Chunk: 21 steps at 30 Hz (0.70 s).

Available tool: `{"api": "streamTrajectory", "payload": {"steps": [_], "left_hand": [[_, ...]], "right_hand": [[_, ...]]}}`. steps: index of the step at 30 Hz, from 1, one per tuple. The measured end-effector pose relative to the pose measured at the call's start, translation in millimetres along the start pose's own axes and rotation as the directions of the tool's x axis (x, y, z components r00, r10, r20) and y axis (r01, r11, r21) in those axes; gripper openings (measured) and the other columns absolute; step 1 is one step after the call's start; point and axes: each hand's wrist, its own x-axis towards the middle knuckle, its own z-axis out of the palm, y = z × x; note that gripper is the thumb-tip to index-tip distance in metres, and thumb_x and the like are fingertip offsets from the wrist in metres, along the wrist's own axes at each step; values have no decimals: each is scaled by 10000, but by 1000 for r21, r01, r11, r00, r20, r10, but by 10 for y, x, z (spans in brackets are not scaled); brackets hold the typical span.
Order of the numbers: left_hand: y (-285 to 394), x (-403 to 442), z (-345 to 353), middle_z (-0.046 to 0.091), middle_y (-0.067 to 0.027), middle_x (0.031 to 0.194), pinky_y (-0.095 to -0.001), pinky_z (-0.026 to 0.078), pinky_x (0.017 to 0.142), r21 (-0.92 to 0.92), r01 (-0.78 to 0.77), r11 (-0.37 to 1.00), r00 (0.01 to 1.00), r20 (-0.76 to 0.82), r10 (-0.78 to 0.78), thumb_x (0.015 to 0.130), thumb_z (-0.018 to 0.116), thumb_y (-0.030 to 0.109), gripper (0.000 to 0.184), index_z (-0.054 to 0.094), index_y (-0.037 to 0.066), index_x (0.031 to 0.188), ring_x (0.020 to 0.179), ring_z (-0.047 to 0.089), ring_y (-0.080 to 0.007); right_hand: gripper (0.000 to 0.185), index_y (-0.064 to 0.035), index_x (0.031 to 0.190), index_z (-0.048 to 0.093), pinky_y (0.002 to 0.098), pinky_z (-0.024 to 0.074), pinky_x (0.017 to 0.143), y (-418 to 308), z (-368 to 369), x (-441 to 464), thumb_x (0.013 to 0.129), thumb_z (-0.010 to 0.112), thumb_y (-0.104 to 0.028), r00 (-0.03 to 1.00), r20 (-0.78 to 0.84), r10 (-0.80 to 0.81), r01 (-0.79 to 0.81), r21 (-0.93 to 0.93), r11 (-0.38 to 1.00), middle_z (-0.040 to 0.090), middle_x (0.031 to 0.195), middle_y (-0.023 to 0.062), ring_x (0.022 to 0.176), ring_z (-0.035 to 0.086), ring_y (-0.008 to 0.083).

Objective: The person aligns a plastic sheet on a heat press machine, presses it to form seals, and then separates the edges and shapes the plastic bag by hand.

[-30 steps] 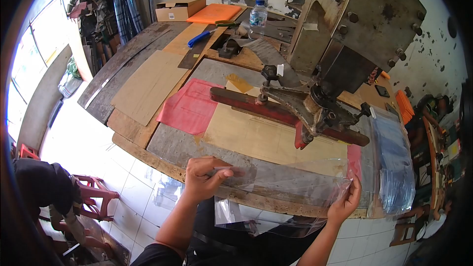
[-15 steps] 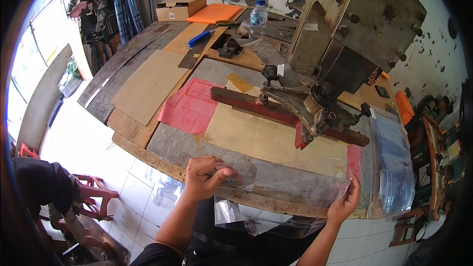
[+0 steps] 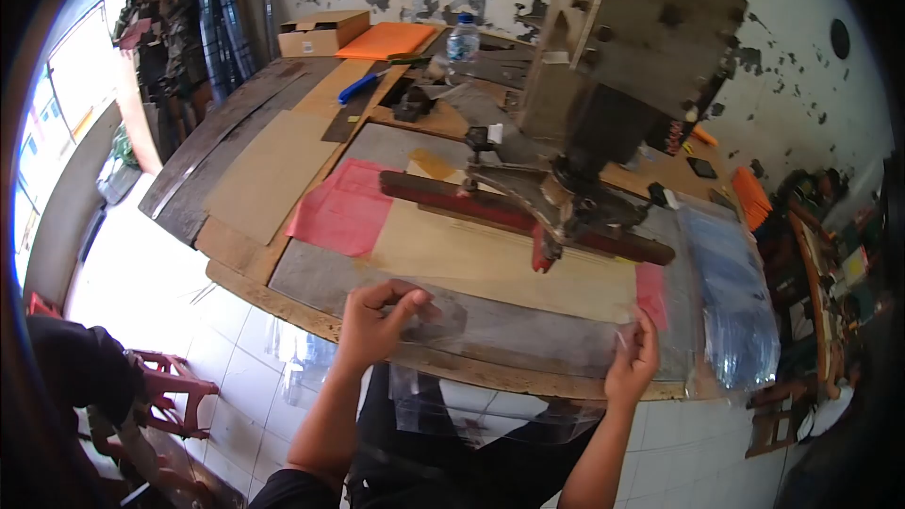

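The clear plastic sheet [image 3: 424, 405] spans the space between the two hands at the lower centre of the frame, along the near edge of the counter [image 3: 316, 269], with part of it hanging below that edge over the person's dark-clothed lap. It is so transparent that its full outline is hard to follow, and only glints and creases mark it. The left hand [image 3: 382, 320] is closed in a pinch at one end of it, though motion blur beyond the fingertips hides exactly where the plastic enters the grip. The right hand [image 3: 633, 358] pinches the other end between thumb and fingers, its corner faint. Behind them, a tan sheet [image 3: 471, 259] lies over pink material [image 3: 344, 212] that shows on both sides; the long red bar [image 3: 452, 203] of the press [image 3: 636, 28] covers part of the tan sheet, and the machine's top is cut off by the frame. At the right, bluish clear plastic [image 3: 731, 292] lies in a layered pile whose separate pieces cannot be counted. At the upper left of the counter are a cardboard box [image 3: 325, 35], an orange stack [image 3: 386, 41], a bottle [image 3: 463, 41] and a blue-handled tool [image 3: 356, 88], its far end unclear. Another person [image 3: 75, 368], beside a red stool [image 3: 170, 391], is partly lost in the dark lens border at lower left.
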Motion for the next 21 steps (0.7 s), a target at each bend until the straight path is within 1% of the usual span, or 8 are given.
{"api": "streamTrajectory", "payload": {"steps": [2, 5, 7, 10, 11, 13, 15, 21], "left_hand": [[-32, 17, 30, 802, -57, 866, -279, 567, 748, -65, 31, 997, 1000, 5, -31, 1013, 714, 104, 154, 749, -45, 1000, 776, 741, -137], [-51, 37, 39, 638, -151, 1378, -309, 524, 879, 24, -306, 952, 882, -369, 293, 967, 741, 198, 497, 556, -9, 1379, 1094, 679, -198], [-21, -44, -96, 518, -173, 1508, -369, 463, 990, 170, -352, 920, 821, -417, 391, 963, 676, 327, 628, 470, 18, 1470, 1252, 593, -240], [278, -434, -153, 561, -253, 1376, -425, 450, 998, 367, -454, 812, 680, -447, 582, 1004, 476, 559, 688, 533, -45, 1330, 1206, 596, -343], [324, -656, -140, 590, -263, 1293, -444, 485, 934, 490, -459, 741, 638, -399, 659, 975, 523, 672, 798, 539, -68, 1274, 1115, 624, -343], [652, -861, -26, 712, -159, 1121, -408, 503, 872, 395, -653, 646, 683, -60, 728, 842, 816, 571, 612, 679, 59, 1147, 991, 670, -305], [956, -853, 224, 729, -61, 1232, -401, 491, 916, 518, -622, 587, 773, 291, 563, 778, 898, 374, 510, 720, 163, 1206, 1086, 700, -248], [869, -672, 695, 683, -29, 1348, -440, 485, 980, 598, -577, 556, 816, 409, 408, 845, 841, 332, 491, 701, 140, 1274, 1213, 649, -239]], "right_hand": [[318, -41, 1342, 659, 237, 491, 721, 102, 24, -10, 1025, 650, -60, 1000, -18, -25, 26, 12, 1000, 601, 893, 9, 793, 570, 74], [311, -40, 1326, 667, 227, 475, 670, 2, -6, -9, 1016, 654, -31, 1000, 8, -30, 30, 55, 998, 595, 869, -6, 734, 561, 60], [295, -38, 1318, 671, 225, 464, 638, -51, -37, -51, 1024, 667, -66, 999, 10, 35, -36, 89, 995, 606, 847, -9, 700, 566, 57], [294, -11, 1303, 669, 219, 413, 622, -174, -38, -155, 1039, 685, -139, 999, 27, 29, -30, 55, 998, 570, 798, -29, 687, 504, 40], [294, -11, 1303, 669, 219, 413, 622, -224, -29, -194, 1039, 685, -139, 999, 25, 33, -34, 52, 998, 570, 798, -29, 687, 504, 40], [303, 2, 1298, 666, 217, 402, 602, -354, -17, -292, 1034, 692, -144, 999, 17, -35, 34, 53, 998, 570, 781, -23, 664, 502, 36], [316, 11, 1292, 665, 209, 403, 609, -400, 32, -367, 1028, 704, -157, 998, 16, -65, 64, 43, 997, 572, 768, -18, 661, 507, 37], [322, 24, 1269, 682, 206, 387, 558, -578, 77, -564, 1003, 748, -144, 998, 50, -44, 41, 55, 998, 600, 690, -5, 596, 511, 37]]}}
